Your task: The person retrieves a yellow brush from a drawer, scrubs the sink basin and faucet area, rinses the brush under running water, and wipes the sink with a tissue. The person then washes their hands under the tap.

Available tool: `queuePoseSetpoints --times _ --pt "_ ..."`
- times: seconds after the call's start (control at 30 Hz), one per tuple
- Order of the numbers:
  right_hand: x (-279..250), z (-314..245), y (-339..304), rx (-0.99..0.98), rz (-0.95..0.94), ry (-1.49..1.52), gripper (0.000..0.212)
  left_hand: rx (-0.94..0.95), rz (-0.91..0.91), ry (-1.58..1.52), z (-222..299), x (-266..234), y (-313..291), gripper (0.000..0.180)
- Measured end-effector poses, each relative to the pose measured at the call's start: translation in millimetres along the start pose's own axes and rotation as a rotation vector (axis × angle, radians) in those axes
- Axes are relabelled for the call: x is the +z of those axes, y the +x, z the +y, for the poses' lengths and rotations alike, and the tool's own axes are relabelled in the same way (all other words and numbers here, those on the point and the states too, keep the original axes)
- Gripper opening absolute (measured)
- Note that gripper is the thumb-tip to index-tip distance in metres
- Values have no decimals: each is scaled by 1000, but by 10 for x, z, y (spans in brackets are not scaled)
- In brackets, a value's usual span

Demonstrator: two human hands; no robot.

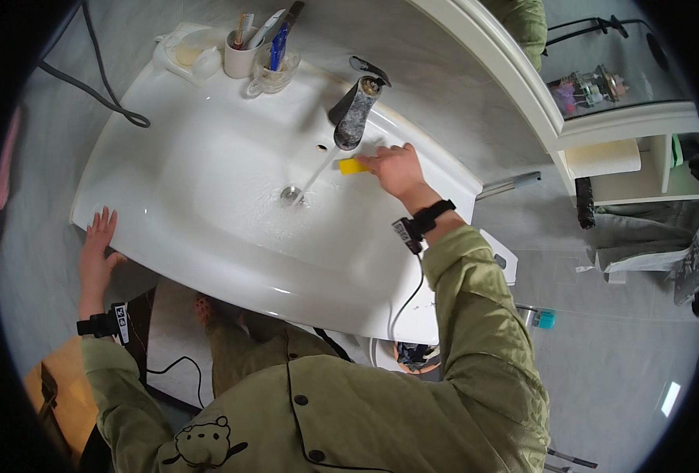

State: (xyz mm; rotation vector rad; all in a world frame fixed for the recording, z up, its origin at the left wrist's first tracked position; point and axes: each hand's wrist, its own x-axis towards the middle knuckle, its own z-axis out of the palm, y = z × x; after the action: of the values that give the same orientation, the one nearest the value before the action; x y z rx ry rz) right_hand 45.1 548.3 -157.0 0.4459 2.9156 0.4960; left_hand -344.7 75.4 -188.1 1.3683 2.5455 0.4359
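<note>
A stream of water runs from the dark, worn faucet into the white washbasin and lands by the round metal drain. My right hand grips a yellow sponge, its fingers closed over one end. The sponge lies against the basin's inner wall, just to the right of the stream and below the spout. On the basin's front left rim rests my left hand, empty, with its fingers stretched out.
Along the back left rim stand a white soap dish, a cup with toothbrushes and a clear holder with a blue item. A grey cable hangs at the left. A mirror cabinet juts out at the upper right.
</note>
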Motion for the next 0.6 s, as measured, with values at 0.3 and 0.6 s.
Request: queuePoseSetpoints --times 0.3,0.6 --pt "108 -355 107 -12 -48 149 34 -15 4 16 -19 -62 -27 82" --pt "384 -550 -19 -115 -3 178 43 -25 -8 -30 -195 -31 -61 80"
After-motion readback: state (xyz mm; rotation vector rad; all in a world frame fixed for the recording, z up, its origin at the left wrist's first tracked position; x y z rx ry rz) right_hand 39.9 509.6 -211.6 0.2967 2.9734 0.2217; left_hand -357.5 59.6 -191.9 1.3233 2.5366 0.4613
